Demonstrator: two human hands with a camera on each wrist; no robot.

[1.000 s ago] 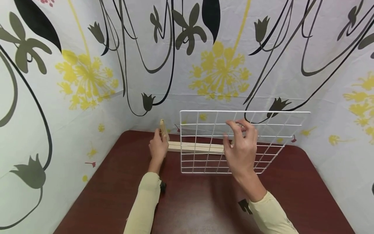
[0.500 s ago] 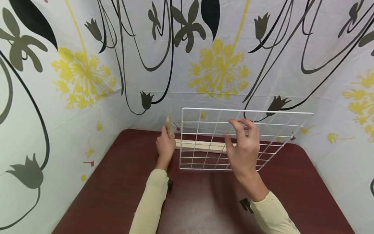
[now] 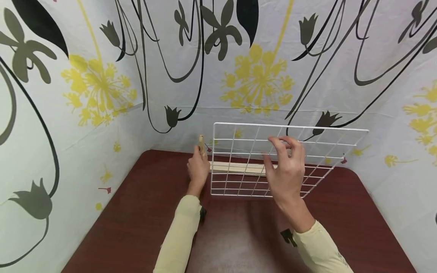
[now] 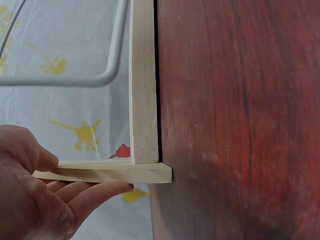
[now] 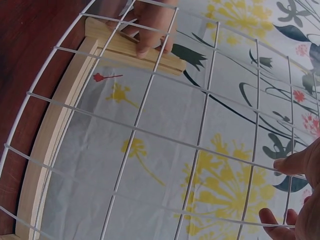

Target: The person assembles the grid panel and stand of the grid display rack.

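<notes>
My left hand (image 3: pixel 198 167) pinches a short upright wooden end piece (image 4: pixel 115 174), thumb on one side and fingers on the other. From its foot a long pale wooden bar (image 3: pixel 239 167) runs along the back of the table, meeting the end piece at a corner in the left wrist view. A white wire grid panel (image 3: pixel 256 125) is held up in front of the bar, tilted. My right hand (image 3: pixel 286 172) grips its wires, with thumb and fingers (image 5: pixel 290 164) bent around them. The bar's right end is hidden behind the right hand and grid.
A dark red wooden table (image 3: pixel 136 212) lies beneath. White cloth (image 3: pixel 191 91) with a flower print hangs behind and along both sides. Small dark pieces (image 3: pixel 288 237) show beside both sleeves.
My left hand has moved to the right with the wooden end piece, and the bar's left end has come closer to the grid. The grid has risen slightly in the right hand.
</notes>
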